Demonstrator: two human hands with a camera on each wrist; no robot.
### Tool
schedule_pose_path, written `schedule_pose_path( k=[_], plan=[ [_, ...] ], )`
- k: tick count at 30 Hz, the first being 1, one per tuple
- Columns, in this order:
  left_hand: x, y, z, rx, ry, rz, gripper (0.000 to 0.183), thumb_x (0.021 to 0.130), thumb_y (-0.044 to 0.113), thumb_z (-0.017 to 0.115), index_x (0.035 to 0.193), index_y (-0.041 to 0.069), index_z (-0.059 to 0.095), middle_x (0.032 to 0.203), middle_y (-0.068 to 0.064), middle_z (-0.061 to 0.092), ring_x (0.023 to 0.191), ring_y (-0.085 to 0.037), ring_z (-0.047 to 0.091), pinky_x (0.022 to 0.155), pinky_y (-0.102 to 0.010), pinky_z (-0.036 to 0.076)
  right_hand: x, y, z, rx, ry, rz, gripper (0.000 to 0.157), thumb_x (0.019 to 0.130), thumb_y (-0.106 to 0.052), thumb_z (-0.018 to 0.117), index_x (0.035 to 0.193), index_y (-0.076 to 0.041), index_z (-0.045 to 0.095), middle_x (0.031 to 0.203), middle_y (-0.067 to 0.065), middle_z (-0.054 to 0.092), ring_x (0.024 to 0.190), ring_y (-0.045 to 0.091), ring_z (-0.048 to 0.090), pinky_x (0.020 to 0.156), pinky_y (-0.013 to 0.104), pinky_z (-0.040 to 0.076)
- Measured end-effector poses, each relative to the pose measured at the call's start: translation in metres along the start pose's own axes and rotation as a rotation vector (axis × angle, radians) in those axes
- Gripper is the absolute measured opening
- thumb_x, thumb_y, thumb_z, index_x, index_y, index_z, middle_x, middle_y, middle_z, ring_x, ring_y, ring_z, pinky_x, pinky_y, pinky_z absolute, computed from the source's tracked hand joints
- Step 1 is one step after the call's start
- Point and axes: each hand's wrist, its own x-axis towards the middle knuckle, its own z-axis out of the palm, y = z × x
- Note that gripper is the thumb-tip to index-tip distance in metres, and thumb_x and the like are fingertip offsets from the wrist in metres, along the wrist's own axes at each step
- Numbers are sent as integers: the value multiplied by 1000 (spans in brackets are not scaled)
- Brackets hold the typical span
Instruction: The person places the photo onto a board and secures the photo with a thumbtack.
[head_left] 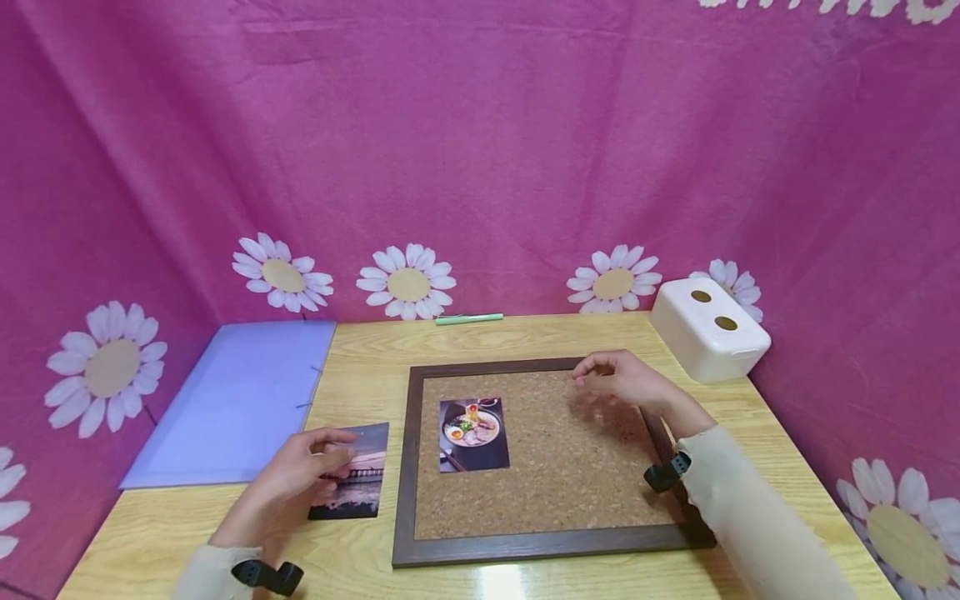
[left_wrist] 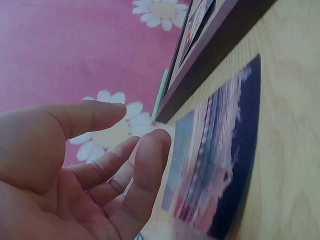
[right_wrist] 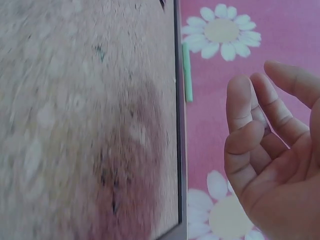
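Note:
My left hand [head_left: 300, 462] hovers at the edge of a photo print of a pink seascape [head_left: 367, 479] on the table, left of the framed cork board [head_left: 555, 483]. The left wrist view shows the thumb and fingers apart, with no object between them and the seascape print [left_wrist: 215, 150] beyond the fingertips. Over the board's upper right part hangs my right hand [head_left: 626, 385], its fingers loosely bent and holding nothing; its shadow falls on the cork [right_wrist: 75, 125]. A photo of a ramen bowl [head_left: 474, 435] lies on the left part of the board.
A lilac folder [head_left: 232, 400] lies at the left side of the table [head_left: 360, 542]. Against the back cloth rests a green pen [head_left: 469, 318]. A white box [head_left: 708, 329] with two round holes on top stands at the back right. Pink flowered cloth [head_left: 480, 150] encloses the table.

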Motion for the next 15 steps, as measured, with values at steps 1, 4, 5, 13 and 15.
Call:
schedule_pose_path(
  k=[1,4,5,13,15],
  plan=[
    [-1,-1,-2,-6,4,2,45,99,17,61,137,-4,52,94,-12,65,70,-15,61,59,-32,58,-2,2,-2,1,4,2,35,96,-26,66,118,2,65,101,20,70,87,31,69,67,39,56],
    [-5,-6,-6,10,21,32,44,98,13,61,135,-10,51,94,-14,66,77,-17,64,62,-32,60,-9,7,-9,-3,16,19,38,95,-30,68,118,0,65,103,19,68,87,32,67,66,39,55],
    [-6,-8,-8,14,24,40,44,98,11,61,134,-12,50,93,-14,66,77,-18,64,63,-33,61,-11,8,-12,-6,20,23,39,95,-31,68,118,0,64,104,19,68,86,32,66,65,38,55],
    [-10,-24,-19,76,76,59,42,94,6,64,127,-16,53,96,-15,71,76,-17,70,65,-32,61,-26,23,-29,31,52,36,41,96,-26,67,121,5,61,97,15,67,77,23,62,59,29,51],
    [-11,-27,-20,101,90,46,41,92,6,65,125,-15,55,94,-14,71,75,-16,69,64,-30,60,-31,26,-33,30,55,42,42,96,-27,67,122,6,60,96,14,67,79,23,64,60,29,51]
  ],
)
